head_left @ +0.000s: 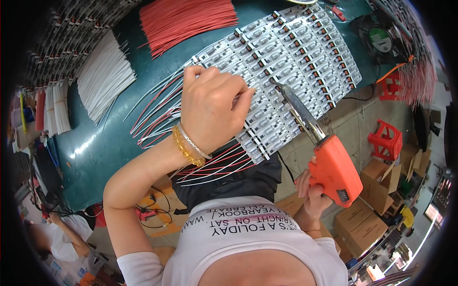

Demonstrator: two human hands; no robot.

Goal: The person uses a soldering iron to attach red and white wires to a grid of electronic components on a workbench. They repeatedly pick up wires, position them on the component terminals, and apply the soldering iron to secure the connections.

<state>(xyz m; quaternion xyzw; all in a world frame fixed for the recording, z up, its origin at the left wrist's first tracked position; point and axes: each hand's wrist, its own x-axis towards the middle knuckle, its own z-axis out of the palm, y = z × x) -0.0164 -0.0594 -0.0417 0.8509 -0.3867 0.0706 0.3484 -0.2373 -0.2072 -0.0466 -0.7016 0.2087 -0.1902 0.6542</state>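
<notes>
My right hand [312,193] grips the handle of an orange soldering gun [335,169]. Its long dark metal tip points up and left over a panel of small circuit boards [305,55], ending near the middle of the rows. Whether the tip touches a board I cannot tell. My left hand [212,105] is closed above the panel's left part, back of the hand up, fingers curled and pressed together. What its fingertips hold, if anything, is hidden. Red and white wires [155,109] spread out from the panel's left edge, some passing under my wrist.
On the green table [88,174] lie a bundle of red wires [188,24] and a bundle of white wires [106,76]. A black fan [379,38] stands at the far right. Beyond are red stools [385,138], cardboard boxes [361,224], and another person [69,233] at lower left.
</notes>
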